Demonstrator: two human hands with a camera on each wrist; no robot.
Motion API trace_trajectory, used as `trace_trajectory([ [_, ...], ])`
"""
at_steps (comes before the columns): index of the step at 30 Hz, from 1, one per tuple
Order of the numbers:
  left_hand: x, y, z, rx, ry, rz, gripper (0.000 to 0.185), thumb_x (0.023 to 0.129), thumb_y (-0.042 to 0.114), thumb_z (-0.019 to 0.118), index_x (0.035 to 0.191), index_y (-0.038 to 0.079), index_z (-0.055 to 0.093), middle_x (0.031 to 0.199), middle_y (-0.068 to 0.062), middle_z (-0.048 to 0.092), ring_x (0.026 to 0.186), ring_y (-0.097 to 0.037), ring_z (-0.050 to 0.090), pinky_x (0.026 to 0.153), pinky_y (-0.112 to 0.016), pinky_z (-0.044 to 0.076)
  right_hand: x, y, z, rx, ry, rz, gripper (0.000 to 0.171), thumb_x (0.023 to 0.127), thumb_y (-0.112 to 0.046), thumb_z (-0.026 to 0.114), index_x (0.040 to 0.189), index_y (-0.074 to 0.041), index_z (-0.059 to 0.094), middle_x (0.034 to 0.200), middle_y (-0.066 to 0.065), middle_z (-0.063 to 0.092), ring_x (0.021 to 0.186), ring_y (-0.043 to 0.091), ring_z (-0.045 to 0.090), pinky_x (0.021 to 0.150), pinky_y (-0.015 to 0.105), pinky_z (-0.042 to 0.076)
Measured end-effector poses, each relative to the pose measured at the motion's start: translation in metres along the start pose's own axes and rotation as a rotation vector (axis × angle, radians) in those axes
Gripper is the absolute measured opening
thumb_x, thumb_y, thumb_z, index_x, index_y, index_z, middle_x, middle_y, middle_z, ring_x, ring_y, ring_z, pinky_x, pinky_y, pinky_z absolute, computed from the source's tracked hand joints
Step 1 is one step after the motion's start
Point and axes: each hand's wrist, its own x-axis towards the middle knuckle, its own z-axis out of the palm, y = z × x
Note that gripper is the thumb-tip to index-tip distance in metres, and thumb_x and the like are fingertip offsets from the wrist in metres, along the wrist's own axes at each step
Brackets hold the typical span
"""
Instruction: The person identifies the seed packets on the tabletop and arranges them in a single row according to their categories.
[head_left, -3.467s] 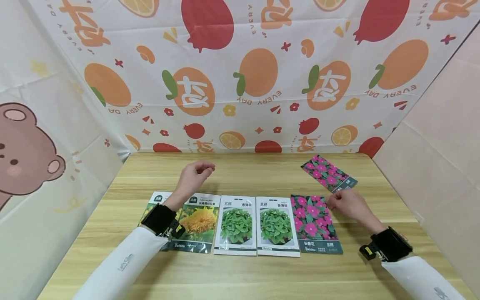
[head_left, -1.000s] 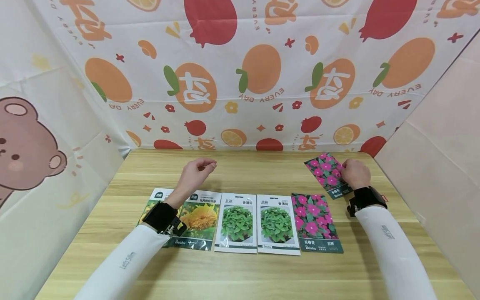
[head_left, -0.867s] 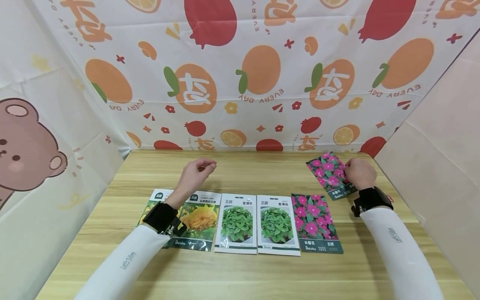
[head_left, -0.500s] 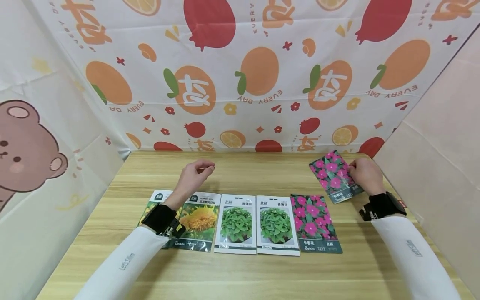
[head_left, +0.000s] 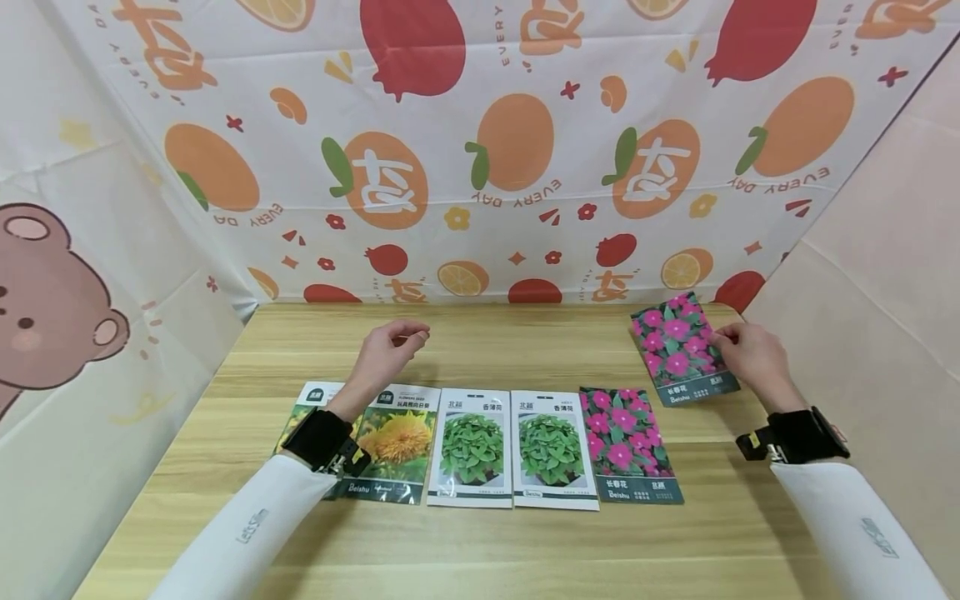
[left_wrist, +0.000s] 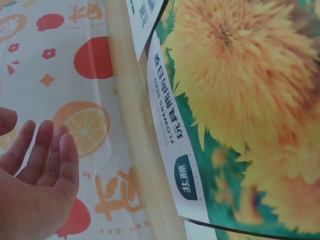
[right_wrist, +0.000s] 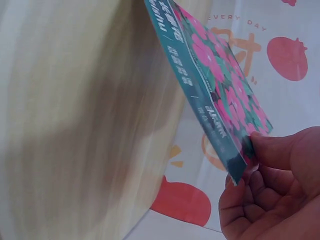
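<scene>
- The right hand (head_left: 752, 357) pinches the right edge of a glossy packet printed with pink flowers (head_left: 684, 350) between thumb and fingers (right_wrist: 280, 150), holding it tilted above the far right of the pale wooden counter (head_left: 480, 542).
- The left hand (head_left: 388, 350) hovers with loosely curled fingers (left_wrist: 47, 150), holding nothing.
- Beneath its wrist lies a yellow-sunflower packet (head_left: 396, 446); two green-leaf packets (head_left: 512, 448) and another pink-flower packet (head_left: 627, 445) continue the row, edges nearly touching.
- Bare counter lies behind and before the row.
</scene>
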Motion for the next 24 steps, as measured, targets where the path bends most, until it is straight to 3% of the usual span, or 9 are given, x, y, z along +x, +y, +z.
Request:
trace_trajectory([
  [3,0.008,-0.022,0.004,-0.01,0.009,0.049,0.045,0.108,0.038,0.056,0.139,0.006,0.062,0.133,-0.014,0.062,0.118,-0.03,0.06,0.096,-0.043,0.053,-0.007,0.001,-0.003,0.002,0.015,0.019,0.035,0.107,-0.019,0.059,0.107,0.015,0.066,0.091,0.028,0.066,0.076,0.034,0.058,0.062,0.037,0.04],
  [7,0.025,-0.066,0.009,0.012,0.046,0.1,0.053,0.105,0.054,0.055,0.138,0.014,0.064,0.129,-0.001,0.064,0.112,-0.016,0.061,0.09,-0.032,0.054,-0.015,0.003,-0.008,0.012,0.015,0.049,0.038,0.108,-0.021,0.057,0.112,0.016,0.065,0.096,0.03,0.066,0.079,0.034,0.056,0.063,0.035,0.04],
  [8,0.026,-0.069,0.009,0.009,0.047,0.099,0.055,0.104,0.057,0.055,0.137,0.015,0.064,0.128,0.001,0.064,0.112,-0.015,0.061,0.091,-0.033,0.054,-0.017,0.004,-0.009,0.014,0.01,0.055,0.038,0.108,-0.022,0.057,0.112,0.016,0.065,0.096,0.029,0.066,0.079,0.033,0.055,0.062,0.034,0.04],
  [10,0.021,-0.06,0.008,0.005,0.041,0.099,0.054,0.104,0.055,0.056,0.137,0.013,0.064,0.128,-0.001,0.065,0.112,-0.017,0.061,0.092,-0.034,0.054,-0.021,0.006,-0.012,0.025,-0.008,0.062,0.039,0.109,-0.022,0.056,0.112,0.016,0.064,0.094,0.028,0.065,0.079,0.032,0.054,0.062,0.033,0.04],
  [15,-0.003,0.003,-0.001,-0.022,-0.005,0.028,0.038,0.109,0.031,0.058,0.135,0.004,0.064,0.132,-0.018,0.063,0.118,-0.032,0.06,0.098,-0.044,0.052,-0.03,0.013,-0.019,0.06,-0.093,0.101,0.046,0.111,-0.027,0.051,0.116,0.017,0.062,0.097,0.026,0.063,0.084,0.033,0.052,0.063,0.03,0.041],
  [19,-0.017,0.039,-0.004,-0.027,-0.01,-0.026,0.033,0.11,0.017,0.055,0.136,-0.002,0.062,0.134,-0.024,0.061,0.122,-0.038,0.058,0.104,-0.046,0.05,-0.038,0.019,-0.022,0.115,-0.165,0.126,0.052,0.112,-0.032,0.047,0.12,0.017,0.06,0.1,0.025,0.062,0.087,0.032,0.052,0.062,0.025,0.043],
  [21,-0.022,0.05,-0.004,-0.028,-0.009,-0.034,0.033,0.11,0.013,0.053,0.137,-0.005,0.06,0.135,-0.027,0.059,0.123,-0.041,0.057,0.105,-0.049,0.048,-0.042,0.022,-0.022,0.14,-0.182,0.126,0.051,0.112,-0.032,0.047,0.118,0.017,0.06,0.098,0.022,0.063,0.085,0.028,0.054,0.06,0.023,0.045],
  [24,-0.02,0.044,-0.004,-0.03,-0.006,-0.036,0.033,0.11,0.014,0.053,0.137,-0.005,0.06,0.136,-0.027,0.059,0.123,-0.041,0.057,0.105,-0.049,0.049,-0.047,0.024,-0.022,0.18,-0.228,0.152,0.055,0.112,-0.035,0.046,0.121,0.018,0.058,0.1,0.022,0.063,0.084,0.024,0.055,0.062,0.022,0.049],
])
